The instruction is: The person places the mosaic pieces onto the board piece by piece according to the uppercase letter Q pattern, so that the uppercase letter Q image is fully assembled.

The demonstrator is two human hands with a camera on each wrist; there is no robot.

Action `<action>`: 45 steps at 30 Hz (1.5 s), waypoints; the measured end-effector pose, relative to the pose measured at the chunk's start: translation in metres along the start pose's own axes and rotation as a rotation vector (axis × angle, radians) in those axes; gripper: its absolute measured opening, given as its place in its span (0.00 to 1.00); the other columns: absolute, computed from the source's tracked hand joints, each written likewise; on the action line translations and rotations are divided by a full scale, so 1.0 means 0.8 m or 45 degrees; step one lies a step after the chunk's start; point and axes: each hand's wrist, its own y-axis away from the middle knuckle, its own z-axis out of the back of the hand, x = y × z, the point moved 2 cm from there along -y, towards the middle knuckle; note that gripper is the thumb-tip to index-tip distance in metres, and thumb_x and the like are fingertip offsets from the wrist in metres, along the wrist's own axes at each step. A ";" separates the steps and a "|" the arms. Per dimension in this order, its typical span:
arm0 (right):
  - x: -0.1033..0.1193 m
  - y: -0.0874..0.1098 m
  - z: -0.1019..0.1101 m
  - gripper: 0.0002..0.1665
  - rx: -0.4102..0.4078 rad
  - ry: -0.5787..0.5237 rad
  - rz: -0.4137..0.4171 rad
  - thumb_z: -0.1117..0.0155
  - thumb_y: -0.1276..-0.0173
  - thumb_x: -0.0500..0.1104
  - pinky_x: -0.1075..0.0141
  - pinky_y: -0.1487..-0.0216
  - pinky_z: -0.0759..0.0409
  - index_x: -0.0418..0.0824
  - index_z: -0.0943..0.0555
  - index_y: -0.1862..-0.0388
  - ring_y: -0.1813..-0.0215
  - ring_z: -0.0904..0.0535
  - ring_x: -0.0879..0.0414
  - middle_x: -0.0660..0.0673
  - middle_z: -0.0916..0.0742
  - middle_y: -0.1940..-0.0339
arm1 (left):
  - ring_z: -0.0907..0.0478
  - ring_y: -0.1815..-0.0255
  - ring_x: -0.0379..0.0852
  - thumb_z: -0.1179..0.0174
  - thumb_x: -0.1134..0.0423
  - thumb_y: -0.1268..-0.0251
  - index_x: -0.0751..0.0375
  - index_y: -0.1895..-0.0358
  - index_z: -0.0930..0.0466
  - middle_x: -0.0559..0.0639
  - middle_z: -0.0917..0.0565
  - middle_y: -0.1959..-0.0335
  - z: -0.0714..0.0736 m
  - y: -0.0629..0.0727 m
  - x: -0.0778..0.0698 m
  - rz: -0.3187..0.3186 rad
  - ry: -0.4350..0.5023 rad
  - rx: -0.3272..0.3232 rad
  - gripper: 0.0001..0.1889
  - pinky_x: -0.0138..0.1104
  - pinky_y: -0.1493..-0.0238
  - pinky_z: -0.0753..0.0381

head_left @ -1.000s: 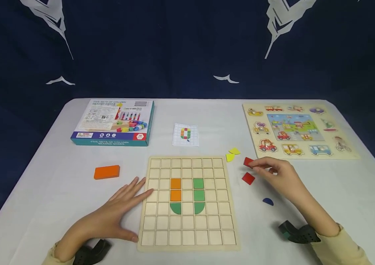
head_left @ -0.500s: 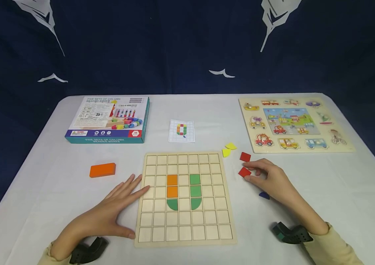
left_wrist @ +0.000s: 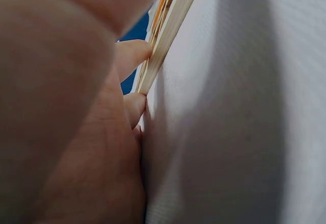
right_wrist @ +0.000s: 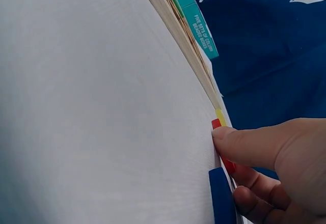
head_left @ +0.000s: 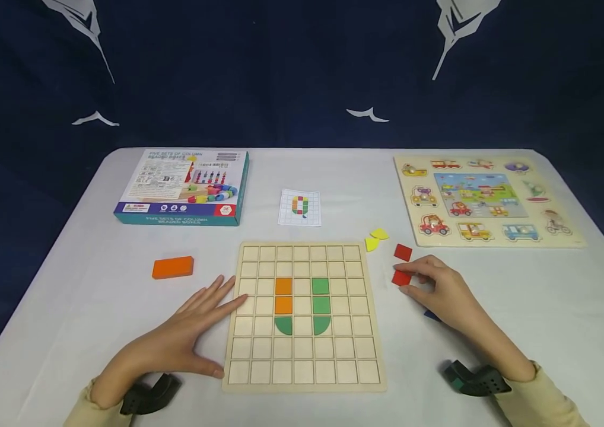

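My right hand (head_left: 443, 293) pinches the nearer red square tile (head_left: 400, 278) between thumb and forefinger, low over the white table. In the right wrist view the thumb lies on one edge of that red tile (right_wrist: 228, 165). The other red square (head_left: 403, 252) lies just beyond it. A blue half-round piece (right_wrist: 222, 196) sits beside the hand, partly covered in the head view. My left hand (head_left: 184, 338) is spread, its fingers and thumb touching the left edge of the wooden grid board (head_left: 261, 347). Orange squares (head_left: 283, 295) and green pieces (head_left: 321, 295) fill some cells.
Two yellow quarter-round pieces (head_left: 372, 244) lie off the board's far right corner. A small pattern card (head_left: 312, 216) is behind the board. An orange block (head_left: 172, 267) and a boxed bead set (head_left: 176, 220) stand left, a picture puzzle (head_left: 430, 237) back right.
My right hand has left the farther red square and come nearer, its thumb and forefinger closing on the nearer one. The left hand stays at the board's edge. The head view shifts slightly.
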 end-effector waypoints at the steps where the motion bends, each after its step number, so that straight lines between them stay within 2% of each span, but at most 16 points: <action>1: 0.000 0.000 0.000 0.21 -0.004 0.001 0.007 0.27 0.51 0.29 0.71 0.67 0.29 0.37 0.16 0.55 0.66 0.30 0.56 0.49 0.21 0.65 | 0.70 0.27 0.49 0.26 0.39 0.68 0.42 0.27 0.47 0.46 0.60 0.25 0.000 0.000 0.000 0.003 -0.002 0.001 0.58 0.56 0.34 0.67; 7: -0.001 0.000 -0.001 0.21 -0.020 -0.004 0.031 0.28 0.51 0.28 0.72 0.66 0.30 0.37 0.16 0.55 0.66 0.30 0.57 0.49 0.21 0.65 | 0.71 0.27 0.47 0.26 0.39 0.68 0.42 0.26 0.47 0.45 0.60 0.25 0.001 -0.001 -0.001 0.017 -0.004 0.012 0.58 0.55 0.34 0.68; 13: -0.001 0.004 0.001 0.22 -0.030 -0.042 0.006 0.28 0.50 0.29 0.73 0.69 0.30 0.38 0.16 0.54 0.67 0.30 0.57 0.49 0.20 0.64 | 0.71 0.27 0.47 0.26 0.39 0.68 0.42 0.26 0.48 0.45 0.60 0.25 0.000 0.001 -0.001 0.025 0.009 0.030 0.58 0.54 0.34 0.68; 19: 0.004 0.003 0.010 0.20 -0.049 -0.108 -0.004 0.27 0.50 0.29 0.73 0.73 0.32 0.37 0.16 0.55 0.70 0.31 0.58 0.51 0.22 0.69 | 0.71 0.27 0.48 0.26 0.40 0.68 0.43 0.26 0.48 0.46 0.60 0.25 -0.001 0.001 -0.001 0.011 0.012 0.034 0.58 0.55 0.34 0.68; 22: 0.008 -0.004 0.013 0.21 -0.067 -0.133 0.039 0.28 0.51 0.27 0.74 0.73 0.32 0.37 0.16 0.56 0.70 0.31 0.58 0.51 0.22 0.71 | 0.71 0.27 0.49 0.26 0.40 0.68 0.44 0.26 0.48 0.47 0.60 0.25 0.000 0.001 -0.002 0.000 0.004 0.030 0.59 0.55 0.34 0.68; 26: 0.022 -0.018 0.013 0.22 -0.095 -0.180 0.117 0.29 0.51 0.25 0.72 0.71 0.32 0.37 0.16 0.55 0.69 0.31 0.60 0.51 0.20 0.68 | 0.71 0.27 0.50 0.25 0.41 0.68 0.44 0.26 0.48 0.47 0.60 0.25 0.002 -0.001 -0.003 -0.006 -0.004 0.027 0.59 0.55 0.34 0.68; 32: 0.064 -0.035 -0.003 0.21 -0.113 -0.321 0.168 0.29 0.48 0.28 0.69 0.72 0.34 0.39 0.16 0.54 0.69 0.30 0.62 0.53 0.19 0.64 | 0.71 0.27 0.50 0.26 0.40 0.68 0.45 0.26 0.48 0.48 0.60 0.25 0.003 -0.001 -0.004 -0.010 -0.016 0.035 0.59 0.55 0.34 0.67; 38: 0.108 -0.037 -0.036 0.20 -0.020 -0.480 0.217 0.28 0.49 0.29 0.69 0.73 0.33 0.40 0.16 0.55 0.70 0.28 0.60 0.55 0.20 0.63 | 0.72 0.27 0.48 0.28 0.37 0.69 0.44 0.26 0.49 0.46 0.61 0.25 0.003 -0.002 -0.001 -0.008 -0.030 0.037 0.60 0.53 0.33 0.68; 45: 0.129 -0.028 -0.070 0.20 0.165 -0.577 0.183 0.27 0.49 0.31 0.71 0.77 0.34 0.42 0.15 0.55 0.72 0.29 0.60 0.55 0.20 0.63 | 0.71 0.27 0.48 0.28 0.36 0.69 0.44 0.26 0.49 0.47 0.61 0.25 0.003 -0.001 -0.001 -0.006 -0.041 0.025 0.60 0.53 0.33 0.67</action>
